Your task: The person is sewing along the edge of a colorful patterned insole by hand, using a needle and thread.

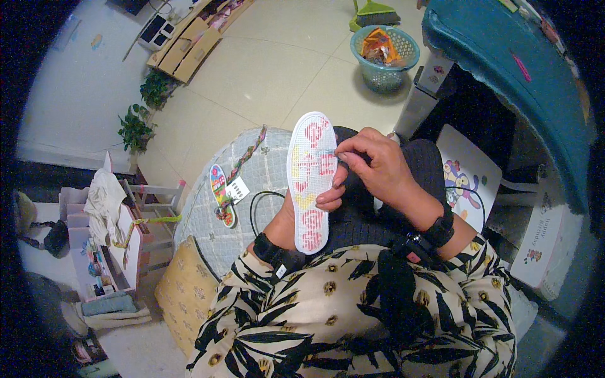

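A white cross-stitch insole (298, 222) stands nearly upright in the picture before my lap, with red and yellow patterns on its gridded face. My left hand (331, 194) holds it from behind, fingers wrapped round its right edge. At the upper right edge, my right hand (375, 163) has thumb and forefinger pinched together. A faint bluish-green thread (327, 152) shows at those fingertips; any needle is too small or hidden. On the quilted cover to the left lies a colourful patterned insole (217, 177), with a braided bundle of multicoloured threads (246, 156) and a white card (237, 189) beside it.
A teal plastic basket (385, 78) with orange wrappers stands on the tiled floor, near a green dustpan (375, 14). To the right is a teal-covered table (491, 61) with a pink pen-like object (521, 66). A cartoon-printed board (465, 170) sits beside my lap; a yellow cushion (186, 293) lies left.
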`<state>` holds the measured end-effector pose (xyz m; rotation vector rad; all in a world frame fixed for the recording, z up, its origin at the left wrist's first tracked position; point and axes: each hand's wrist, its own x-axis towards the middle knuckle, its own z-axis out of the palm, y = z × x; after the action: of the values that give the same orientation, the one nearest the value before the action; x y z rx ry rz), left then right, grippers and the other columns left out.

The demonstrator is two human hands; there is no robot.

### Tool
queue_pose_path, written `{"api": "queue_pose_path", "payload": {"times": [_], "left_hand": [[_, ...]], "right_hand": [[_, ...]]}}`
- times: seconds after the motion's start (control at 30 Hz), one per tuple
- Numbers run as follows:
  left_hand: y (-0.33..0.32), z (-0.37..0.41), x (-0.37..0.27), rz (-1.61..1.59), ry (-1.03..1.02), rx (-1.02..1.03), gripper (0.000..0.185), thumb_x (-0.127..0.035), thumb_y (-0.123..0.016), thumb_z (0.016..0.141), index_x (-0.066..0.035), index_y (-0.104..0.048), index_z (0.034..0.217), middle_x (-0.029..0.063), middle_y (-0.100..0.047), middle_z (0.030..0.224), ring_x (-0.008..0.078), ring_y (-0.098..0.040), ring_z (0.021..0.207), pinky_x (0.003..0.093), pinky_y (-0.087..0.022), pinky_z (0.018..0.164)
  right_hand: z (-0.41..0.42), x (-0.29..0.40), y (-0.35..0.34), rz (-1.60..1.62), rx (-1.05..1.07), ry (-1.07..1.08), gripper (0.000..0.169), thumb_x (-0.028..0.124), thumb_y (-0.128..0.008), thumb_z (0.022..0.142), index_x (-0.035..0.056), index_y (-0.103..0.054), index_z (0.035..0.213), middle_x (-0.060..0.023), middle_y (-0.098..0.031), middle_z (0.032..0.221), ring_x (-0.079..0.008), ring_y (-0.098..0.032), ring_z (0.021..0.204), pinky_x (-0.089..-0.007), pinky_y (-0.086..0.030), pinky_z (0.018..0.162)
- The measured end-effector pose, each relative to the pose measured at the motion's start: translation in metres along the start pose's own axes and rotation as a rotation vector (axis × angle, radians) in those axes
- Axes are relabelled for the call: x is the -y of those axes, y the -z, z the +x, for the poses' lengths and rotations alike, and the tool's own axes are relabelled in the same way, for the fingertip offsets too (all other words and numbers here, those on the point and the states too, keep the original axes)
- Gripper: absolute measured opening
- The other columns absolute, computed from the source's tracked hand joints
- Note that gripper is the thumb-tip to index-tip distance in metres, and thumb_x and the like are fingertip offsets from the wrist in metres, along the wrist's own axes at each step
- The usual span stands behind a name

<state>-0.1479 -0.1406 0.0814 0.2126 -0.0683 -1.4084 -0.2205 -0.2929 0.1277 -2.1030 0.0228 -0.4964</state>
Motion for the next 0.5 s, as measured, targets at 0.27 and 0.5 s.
{"api": "queue_pose_path", "payload": {"times": [0.27,0.5], "left_hand": [[-0.0013,-0.0004,0.0018,0.023,-0.005,-0.008,0.048,-0.044,-0.040,0.081,0.003,-0.041,0.080,0.0075,-0.041,0.065,0.0119,-0.036,0.041,0.0217,-0.028,0.036],[0.0028,-0.0013,0.0020,0.111,-0.039,-0.018,0.041,-0.040,-0.041,0.082,0.001,-0.043,0.088,0.0062,-0.042,0.065,0.0108,-0.037,0.041,0.0214,-0.029,0.036]], "right_hand": [[-0.0010,-0.0006,-0.0001,-0.002,0.007,-0.002,0.010,0.012,-0.057,0.073,0.0038,-0.059,0.077,-0.0124,-0.053,0.072,-0.0283,-0.055,0.069,-0.0338,-0.044,0.060],[-0.0019,0.0010,0.0019,-0.003,0.027,-0.017,0.010,0.012,-0.056,0.072,0.0038,-0.059,0.078,-0.0124,-0.053,0.072,-0.0285,-0.054,0.069,-0.0340,-0.044,0.061]]}}
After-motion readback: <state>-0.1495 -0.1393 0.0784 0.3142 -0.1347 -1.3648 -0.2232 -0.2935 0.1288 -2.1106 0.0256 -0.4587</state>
